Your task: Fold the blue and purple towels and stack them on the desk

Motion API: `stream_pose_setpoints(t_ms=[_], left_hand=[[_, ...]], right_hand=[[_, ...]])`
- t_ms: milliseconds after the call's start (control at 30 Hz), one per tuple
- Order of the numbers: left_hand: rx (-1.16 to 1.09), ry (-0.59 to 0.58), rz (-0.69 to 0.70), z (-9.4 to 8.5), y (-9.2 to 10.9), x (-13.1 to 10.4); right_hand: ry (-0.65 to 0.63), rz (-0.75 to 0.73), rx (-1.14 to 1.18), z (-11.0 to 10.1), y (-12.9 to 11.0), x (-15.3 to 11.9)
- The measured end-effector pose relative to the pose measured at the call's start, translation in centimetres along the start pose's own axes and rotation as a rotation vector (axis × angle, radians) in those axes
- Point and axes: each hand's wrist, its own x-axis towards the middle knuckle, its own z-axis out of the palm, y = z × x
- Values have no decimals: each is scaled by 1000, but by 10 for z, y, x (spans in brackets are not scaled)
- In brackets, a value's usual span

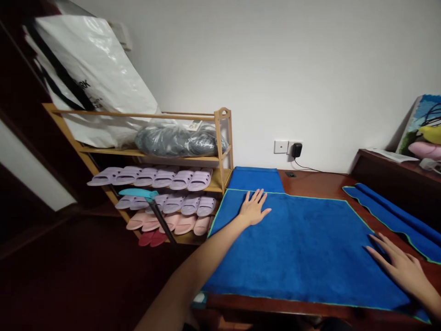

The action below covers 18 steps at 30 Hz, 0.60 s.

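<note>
A blue cloth (pixel 292 248) with green edging lies spread over a brown wooden table. On its upper left part rests my left hand (pixel 253 209), palm down with the fingers spread, holding nothing. My right hand (pixel 396 262) is at the cloth's right edge, fingers apart and nothing in them. Beyond the upper left edge lies a folded blue cloth (pixel 257 179). Another blue cloth (pixel 396 220), long and narrow with wavy green edging, lies on the table to the right, beyond my right hand.
Left of the table stands a wooden rack (pixel 220 138) with slippers (pixel 200 179), a plastic-wrapped bundle (pixel 179 140) and a white bag (pixel 99 64). A teal-topped pole (pixel 161 218) leans before it. A black plug (pixel 296 150) with a cord is at the wall. A raised ledge (pixel 406 179) bounds the right.
</note>
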Motion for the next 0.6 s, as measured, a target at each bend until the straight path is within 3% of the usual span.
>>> stream_pose_setpoints(t_ms=[100, 167, 267, 367, 433, 533, 600], left_hand=[[1, -10, 31, -27, 4, -32], [-20, -74, 63, -46, 1, -70], [-41, -47, 100, -63, -6, -136], [-60, -53, 57, -66, -9, -183], [-73, -65, 26, -64, -8, -197], [-100, -91, 1, -62, -6, -200], [-118, -101, -3, -63, -5, -198]], right_hand=[[99, -3, 14, -11, -8, -7], [244, 7, -4, -22, -23, -12], [368, 44, -20, -32, -62, -13], [200, -63, -60, -24, -108, -1], [36, -117, -107, -9, -127, 9], [-134, -138, -152, 14, -124, 13], [-139, -149, -153, 19, -104, 8]])
